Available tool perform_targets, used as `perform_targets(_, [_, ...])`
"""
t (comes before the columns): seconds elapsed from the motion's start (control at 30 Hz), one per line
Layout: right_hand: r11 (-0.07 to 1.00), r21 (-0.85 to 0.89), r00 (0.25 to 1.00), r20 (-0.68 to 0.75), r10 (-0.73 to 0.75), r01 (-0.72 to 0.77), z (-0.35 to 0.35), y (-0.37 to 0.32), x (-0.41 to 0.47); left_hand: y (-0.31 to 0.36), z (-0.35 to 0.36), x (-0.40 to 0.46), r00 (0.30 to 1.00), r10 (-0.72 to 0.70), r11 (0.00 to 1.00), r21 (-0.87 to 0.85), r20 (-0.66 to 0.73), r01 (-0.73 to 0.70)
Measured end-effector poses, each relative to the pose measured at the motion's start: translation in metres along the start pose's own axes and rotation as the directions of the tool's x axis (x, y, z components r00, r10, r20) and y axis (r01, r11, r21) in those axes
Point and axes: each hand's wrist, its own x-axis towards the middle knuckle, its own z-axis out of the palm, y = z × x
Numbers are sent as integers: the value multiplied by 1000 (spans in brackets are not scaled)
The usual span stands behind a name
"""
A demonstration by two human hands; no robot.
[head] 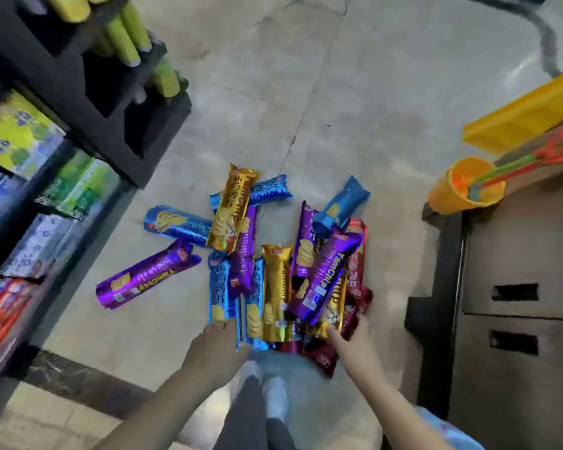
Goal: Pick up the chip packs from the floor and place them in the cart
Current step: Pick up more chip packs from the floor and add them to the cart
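Observation:
Several long chip packs lie in a loose pile on the floor: a purple pack (148, 274) off to the left, blue packs (218, 287), gold packs (275, 287), another purple pack (325, 277) and dark red packs (355, 306). My left hand (216, 341) covers the near end of a blue pack, with its fingers curled onto it. My right hand (353, 336) reaches into the pile's near right side, fingers apart, its index finger touching a gold pack and its thumb by a dark red one. No pack is lifted.
Dark shop shelves (78, 131) with coloured packets stand on the left. A brown box-like unit in a black frame (514, 287) stands on the right, with a yellow cup (452, 193) and a yellow pack (527, 115) on top. My shoes (273, 394) are just behind the pile.

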Motion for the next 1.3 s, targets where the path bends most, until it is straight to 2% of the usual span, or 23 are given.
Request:
perform_targets(0.07, [993,102,998,-23,65,-62,38,20,56,4,28,61,1000,21,999,27,10,-21])
perform_targets(0.17, [994,99,997,-69,45,-38,73,17,119,10,69,152,999,29,1000,10,38,-30])
perform_targets(0.33, [999,36,975,-222,-24,33,129,8,225,15,138,289,999,-21,977,-211,50,31])
perform_targets(0.43, [999,-22,957,-289,19,-26,159,4,271,20,167,348,995,-104,948,-301,8,102])
perform_targets(0.53, [996,13,918,-386,86,-88,182,5,298,28,196,384,973,-229,905,-375,-28,203])
perform_targets(0.6, [992,9,890,-442,115,-124,192,7,306,35,211,395,949,-299,896,-373,-101,242])
perform_targets(0.73, [995,-3,875,-476,90,-104,191,13,313,41,223,399,910,-344,891,-385,-231,239])
perform_targets(0.93, [999,0,894,-447,-38,42,153,19,282,34,192,369,915,-342,825,-534,-216,183])
perform_targets(1.13, [994,-6,937,-333,-105,110,76,-20,194,49,100,271,922,-330,735,-668,-205,115])
perform_targets(1.3, [987,40,944,-299,-138,156,-17,-92,85,72,-22,140,911,-268,693,-720,-314,-44])
